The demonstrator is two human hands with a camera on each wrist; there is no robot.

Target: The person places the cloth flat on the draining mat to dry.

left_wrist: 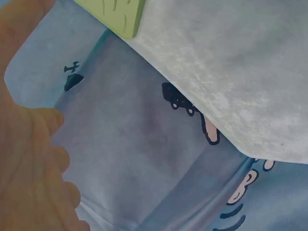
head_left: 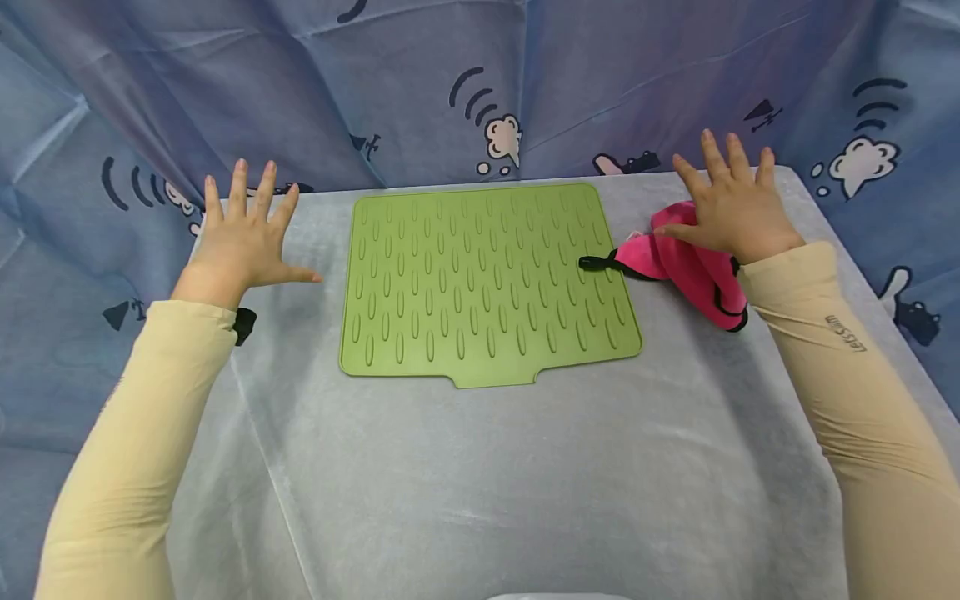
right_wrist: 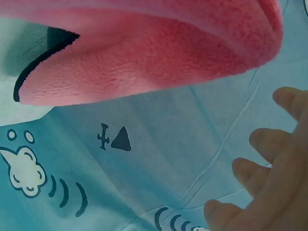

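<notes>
My left hand [head_left: 238, 242] is spread with straight fingers above the table's left side, holding nothing. On the right, my right hand [head_left: 738, 208] is spread too, palm down, over a pink cloth [head_left: 693, 258] with black edging and a black loop. That cloth is crumpled, and its loop end overlaps the right edge of a green ridged mat [head_left: 487, 283]. In the right wrist view the fluffy pink cloth [right_wrist: 144, 57] fills the upper part, with my fingers [right_wrist: 269, 144] apart from it. A corner of the green mat [left_wrist: 118, 14] shows in the left wrist view.
A grey cloth covers the table [head_left: 525, 475]. Behind it and at both sides hangs a blue printed curtain [head_left: 420, 100]. A pale, mostly cut-off object [head_left: 558, 596] shows at the bottom edge of the head view.
</notes>
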